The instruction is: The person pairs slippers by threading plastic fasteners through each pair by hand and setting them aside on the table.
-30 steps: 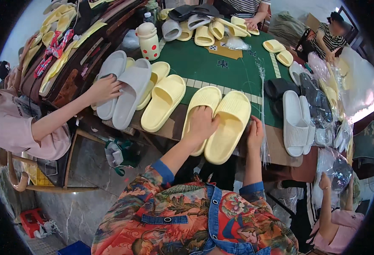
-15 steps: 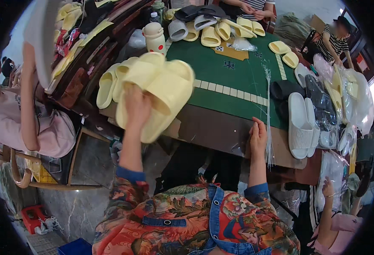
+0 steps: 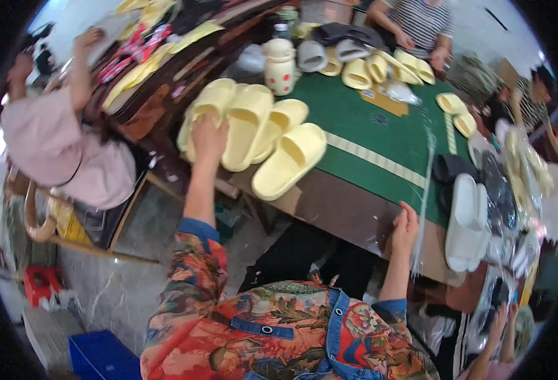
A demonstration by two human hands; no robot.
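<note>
My left hand (image 3: 209, 140) is closed on a pair of pale yellow slide slippers (image 3: 248, 126) at the table's left front corner. Its fingers reach in at the open heel side and are partly hidden. Beside that pair, to the right, two more yellow slippers (image 3: 288, 163) rest at the table edge, angled to the right. My right hand (image 3: 405, 229) is open with nothing in it, fingers stretched, over the front edge near a bundle of thin clear strands (image 3: 426, 209).
White slippers (image 3: 466, 221), black ones and plastic-wrapped pairs crowd the right side. Yellow, grey and black slippers (image 3: 357, 74) line the far edge by a cream bottle (image 3: 280, 66). A person in pink (image 3: 70, 145) sits at left; others are across and at right.
The yellow pair my left hand carried seems to be down on the table, and the hand is on the pair to its left. The view has shifted left. My right hand stays open.
</note>
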